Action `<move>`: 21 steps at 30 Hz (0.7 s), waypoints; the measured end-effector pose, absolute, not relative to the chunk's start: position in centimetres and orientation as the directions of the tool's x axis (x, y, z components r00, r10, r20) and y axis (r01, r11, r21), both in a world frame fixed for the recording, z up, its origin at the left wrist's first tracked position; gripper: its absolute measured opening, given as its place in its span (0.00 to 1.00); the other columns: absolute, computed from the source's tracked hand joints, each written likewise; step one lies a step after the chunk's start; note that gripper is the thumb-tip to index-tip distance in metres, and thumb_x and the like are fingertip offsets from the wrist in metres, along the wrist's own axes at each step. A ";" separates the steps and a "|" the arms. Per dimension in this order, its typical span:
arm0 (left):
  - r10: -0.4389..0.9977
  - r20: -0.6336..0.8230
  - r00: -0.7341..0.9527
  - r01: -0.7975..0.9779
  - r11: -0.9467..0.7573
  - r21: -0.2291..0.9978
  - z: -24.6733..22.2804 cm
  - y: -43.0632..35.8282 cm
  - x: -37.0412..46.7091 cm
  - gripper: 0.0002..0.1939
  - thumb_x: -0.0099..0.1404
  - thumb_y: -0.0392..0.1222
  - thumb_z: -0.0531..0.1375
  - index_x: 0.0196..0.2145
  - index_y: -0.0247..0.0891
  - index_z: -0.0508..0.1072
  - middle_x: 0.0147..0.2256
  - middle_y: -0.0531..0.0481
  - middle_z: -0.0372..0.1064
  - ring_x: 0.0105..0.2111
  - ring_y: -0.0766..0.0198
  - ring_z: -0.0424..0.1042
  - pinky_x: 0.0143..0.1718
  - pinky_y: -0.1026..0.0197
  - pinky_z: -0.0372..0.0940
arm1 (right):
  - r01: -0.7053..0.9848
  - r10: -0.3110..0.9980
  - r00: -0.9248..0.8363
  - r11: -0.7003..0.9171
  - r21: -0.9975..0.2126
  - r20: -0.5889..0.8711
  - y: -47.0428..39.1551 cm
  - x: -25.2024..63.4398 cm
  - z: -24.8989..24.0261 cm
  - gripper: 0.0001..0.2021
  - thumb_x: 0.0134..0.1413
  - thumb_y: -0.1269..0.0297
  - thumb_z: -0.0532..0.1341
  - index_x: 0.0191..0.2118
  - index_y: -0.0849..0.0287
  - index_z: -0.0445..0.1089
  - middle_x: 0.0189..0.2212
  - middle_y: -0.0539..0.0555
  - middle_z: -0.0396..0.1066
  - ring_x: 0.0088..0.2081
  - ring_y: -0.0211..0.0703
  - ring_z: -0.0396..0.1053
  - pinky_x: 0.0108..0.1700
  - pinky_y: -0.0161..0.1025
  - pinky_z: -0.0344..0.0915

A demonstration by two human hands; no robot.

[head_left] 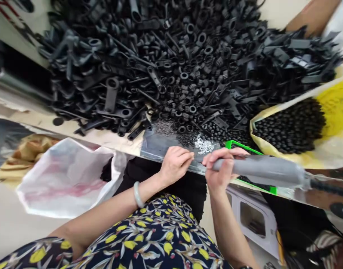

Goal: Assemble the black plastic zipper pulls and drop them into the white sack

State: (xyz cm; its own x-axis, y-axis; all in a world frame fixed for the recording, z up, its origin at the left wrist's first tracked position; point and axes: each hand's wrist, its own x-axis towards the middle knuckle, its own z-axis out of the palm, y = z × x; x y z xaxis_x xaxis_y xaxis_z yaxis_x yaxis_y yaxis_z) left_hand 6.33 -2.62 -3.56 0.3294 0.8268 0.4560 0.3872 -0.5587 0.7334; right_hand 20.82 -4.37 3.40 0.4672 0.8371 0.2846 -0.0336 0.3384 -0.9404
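Note:
My right hand [220, 170] is wrapped round the front end of a grey electric screwdriver [268, 170], which lies level and points left. A dark cord leaves its right end. Close to the tool's tip, my left hand [175, 162] is closed in a pinch at the table edge; whatever sits in its fingers is hidden. Small silver screws [204, 145] lie in a heap just beyond my hands. Fine metal pins [164, 127] are piled to the left of them. Clear plastic sheeting [154, 147] covers the table edge here.
A large heap of black plastic parts [112, 95] and rings fills the table. On the right are a yellow-white sack [336, 108] of small black pieces and a green-rimmed tray [272, 189]. A white bag [64, 179] hangs open at left. Another person's arm [314, 16] reaches in.

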 end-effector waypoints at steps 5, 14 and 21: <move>0.816 0.474 0.330 0.375 -0.574 0.728 -3.3 -2.8 7.0 0.06 0.75 0.39 0.61 0.43 0.39 0.79 0.38 0.49 0.80 0.39 0.60 0.75 0.44 0.53 0.64 | 0.008 0.808 0.440 0.433 -0.901 0.393 -3.4 20.1 3.1 0.12 0.68 0.50 0.62 0.45 0.49 0.60 0.23 0.40 0.68 0.17 0.35 0.61 0.23 0.35 0.66; 0.818 0.469 0.331 0.387 -0.572 0.723 -2.7 -2.7 6.9 0.07 0.75 0.38 0.60 0.41 0.40 0.79 0.38 0.50 0.81 0.38 0.61 0.74 0.43 0.53 0.64 | -0.012 0.847 0.355 0.429 -0.903 0.397 -2.6 20.0 2.5 0.14 0.68 0.47 0.62 0.41 0.51 0.63 0.23 0.42 0.68 0.18 0.35 0.61 0.22 0.36 0.66; 0.823 0.447 0.352 0.398 -0.563 0.724 -2.9 -2.7 7.1 0.06 0.75 0.38 0.60 0.39 0.40 0.77 0.38 0.50 0.81 0.38 0.60 0.74 0.44 0.52 0.63 | -0.042 0.838 0.372 0.444 -0.895 0.399 -2.7 19.9 2.5 0.15 0.66 0.48 0.64 0.45 0.49 0.60 0.24 0.40 0.69 0.18 0.36 0.60 0.22 0.36 0.65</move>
State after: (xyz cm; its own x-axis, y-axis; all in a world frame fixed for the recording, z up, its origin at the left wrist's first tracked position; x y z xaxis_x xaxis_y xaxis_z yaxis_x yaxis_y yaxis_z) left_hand 7.05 -2.69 -2.87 0.3516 0.8226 0.4469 0.3977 -0.5634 0.7242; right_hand 19.91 -2.67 2.52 0.3722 0.8382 0.3986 -0.0419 0.4442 -0.8950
